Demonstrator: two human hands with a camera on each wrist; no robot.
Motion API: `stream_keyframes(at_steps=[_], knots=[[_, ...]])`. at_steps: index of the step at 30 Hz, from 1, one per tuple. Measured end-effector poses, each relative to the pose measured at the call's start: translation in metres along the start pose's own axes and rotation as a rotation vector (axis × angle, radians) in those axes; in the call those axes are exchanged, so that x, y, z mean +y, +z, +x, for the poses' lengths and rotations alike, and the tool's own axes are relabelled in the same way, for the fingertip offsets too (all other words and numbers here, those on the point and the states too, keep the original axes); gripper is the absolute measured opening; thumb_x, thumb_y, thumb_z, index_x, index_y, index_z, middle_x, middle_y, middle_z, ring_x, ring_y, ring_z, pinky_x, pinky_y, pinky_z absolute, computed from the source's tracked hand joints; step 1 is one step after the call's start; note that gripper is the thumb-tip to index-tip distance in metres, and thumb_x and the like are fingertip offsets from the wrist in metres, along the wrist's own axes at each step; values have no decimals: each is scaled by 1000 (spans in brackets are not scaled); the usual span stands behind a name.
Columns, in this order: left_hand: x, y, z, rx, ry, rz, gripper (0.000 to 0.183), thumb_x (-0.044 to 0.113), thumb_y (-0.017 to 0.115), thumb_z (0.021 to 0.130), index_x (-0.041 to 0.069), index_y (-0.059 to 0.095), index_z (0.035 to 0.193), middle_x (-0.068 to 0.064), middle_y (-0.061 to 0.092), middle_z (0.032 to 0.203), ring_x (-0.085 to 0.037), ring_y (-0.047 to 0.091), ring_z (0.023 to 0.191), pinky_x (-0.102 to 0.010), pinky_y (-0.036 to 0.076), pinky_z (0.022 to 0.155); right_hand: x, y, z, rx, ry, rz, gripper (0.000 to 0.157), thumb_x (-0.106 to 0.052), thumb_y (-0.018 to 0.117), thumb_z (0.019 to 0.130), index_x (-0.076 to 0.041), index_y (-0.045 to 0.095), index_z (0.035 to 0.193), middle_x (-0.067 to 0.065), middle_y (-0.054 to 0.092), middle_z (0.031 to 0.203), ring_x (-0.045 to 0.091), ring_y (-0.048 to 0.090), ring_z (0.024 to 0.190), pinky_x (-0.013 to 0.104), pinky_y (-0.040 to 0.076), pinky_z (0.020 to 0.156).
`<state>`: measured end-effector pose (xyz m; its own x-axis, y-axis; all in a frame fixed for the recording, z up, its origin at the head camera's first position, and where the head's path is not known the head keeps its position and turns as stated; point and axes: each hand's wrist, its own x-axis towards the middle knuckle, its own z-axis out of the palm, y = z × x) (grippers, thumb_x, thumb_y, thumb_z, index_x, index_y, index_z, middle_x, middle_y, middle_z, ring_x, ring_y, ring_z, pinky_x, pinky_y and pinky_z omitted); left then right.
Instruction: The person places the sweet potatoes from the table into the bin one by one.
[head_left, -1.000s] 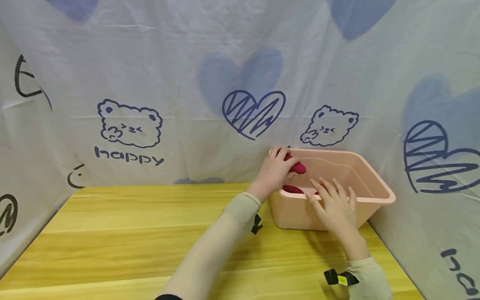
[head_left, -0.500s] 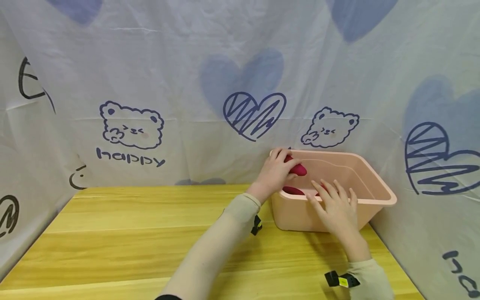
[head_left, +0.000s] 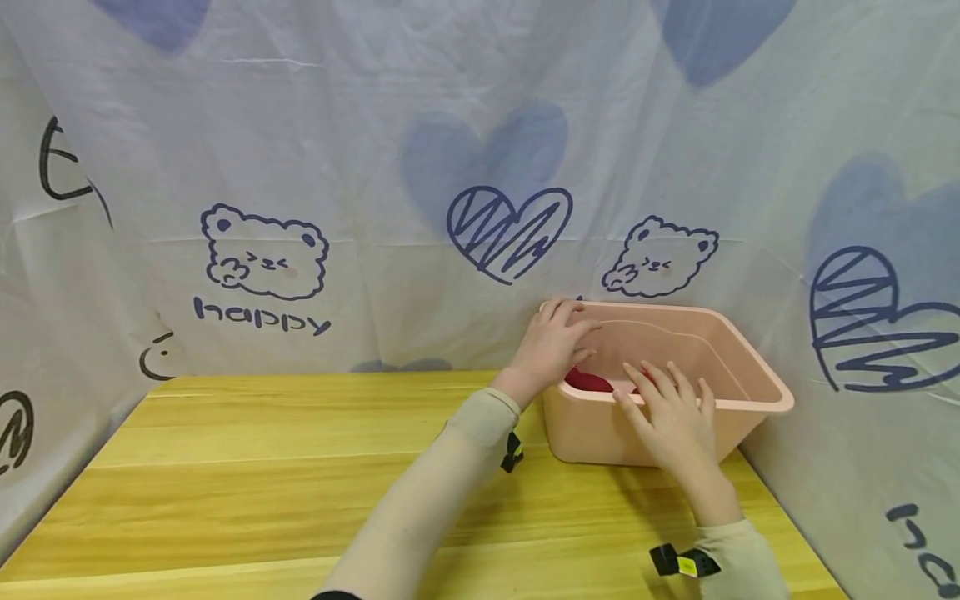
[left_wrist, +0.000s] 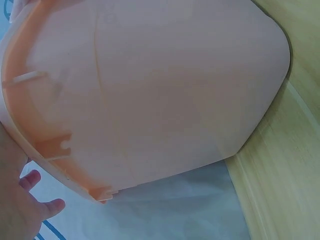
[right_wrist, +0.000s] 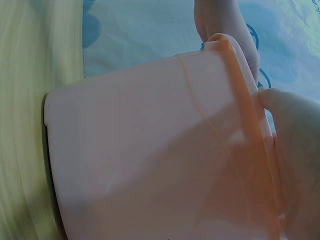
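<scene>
A peach plastic bin (head_left: 600, 433) stands at the table's back right. My left hand (head_left: 546, 346) reaches over its left rim, fingers loosely bent and apart, nothing between them. Below that hand, a smooth dark-red item (head_left: 587, 381) lies in the bin; the front wall hides most of it, so its kind cannot be told. Over the front rim, my right hand (head_left: 675, 417) spreads its fingers, with a bit of red (head_left: 642, 381) showing behind them. In the left wrist view, the thumb and a finger of the left hand (left_wrist: 15, 200) show beside the rim.
Wood-grain table (head_left: 262, 467) stretches to the left of the bin. A pale curtain (head_left: 375, 208) printed with hearts and bears hangs behind, and another stretch closes off the right side. Each wrist carries a small black camera mount (head_left: 684, 561).
The red piece that my left hand held above the bin has left its fingers and dropped out of sight inside. Both hands have stayed nearly in place.
</scene>
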<state>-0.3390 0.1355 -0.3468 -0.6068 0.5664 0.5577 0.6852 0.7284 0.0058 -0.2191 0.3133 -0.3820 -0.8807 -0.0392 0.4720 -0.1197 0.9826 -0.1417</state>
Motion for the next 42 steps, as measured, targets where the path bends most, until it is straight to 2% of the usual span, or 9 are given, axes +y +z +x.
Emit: stream_keyframes(at_steps=[9, 17, 20, 27, 34, 42], knots=[[-1, 0, -4, -19, -56, 27, 40, 48, 58, 94, 31, 60, 130, -1, 49, 141, -22, 38, 136, -42, 39, 110, -3, 0, 0, 1, -1, 11, 57, -55, 40, 99, -19, 49, 143, 15, 46, 147, 44, 30, 140, 68, 10, 112], [-5, -3, -13, -66, -134, 24, 47, 60, 39, 98, 34, 57, 133, 4, 46, 147, -22, 35, 140, -55, 34, 111, -3, 2, 0, 2, -5, 14, 57, -55, 39, 99, -20, 49, 143, 15, 46, 147, 44, 30, 139, 68, 9, 112], [-6, -8, -17, -94, -139, 12, 49, 61, 36, 98, 35, 55, 135, 4, 43, 150, -24, 31, 143, -61, 29, 113, -3, 2, 0, 0, -7, 14, 57, -54, 39, 99, -19, 48, 143, 16, 46, 147, 45, 29, 139, 68, 9, 112], [-10, -19, -31, -151, -132, 16, 52, 62, 35, 98, 38, 47, 142, 3, 34, 158, -26, 23, 149, -65, 18, 116, -4, 1, 1, -12, -6, 17, 58, -55, 38, 99, -20, 47, 144, 16, 45, 148, 45, 29, 140, 68, 8, 112], [-20, -30, -47, -140, -120, 53, 55, 64, 34, 97, 37, 46, 143, 2, 30, 160, -26, 23, 149, -64, 17, 117, -5, 1, 1, -14, -6, 15, 57, -55, 38, 99, -20, 47, 144, 16, 44, 148, 44, 28, 140, 68, 8, 112], [-34, -45, -69, -128, -116, 78, 58, 65, 36, 97, 36, 43, 146, -1, 35, 158, -29, 22, 149, -65, 16, 117, -3, -1, 0, -14, 2, 5, 57, -54, 38, 100, -21, 46, 145, 15, 44, 148, 44, 28, 140, 68, 9, 112]])
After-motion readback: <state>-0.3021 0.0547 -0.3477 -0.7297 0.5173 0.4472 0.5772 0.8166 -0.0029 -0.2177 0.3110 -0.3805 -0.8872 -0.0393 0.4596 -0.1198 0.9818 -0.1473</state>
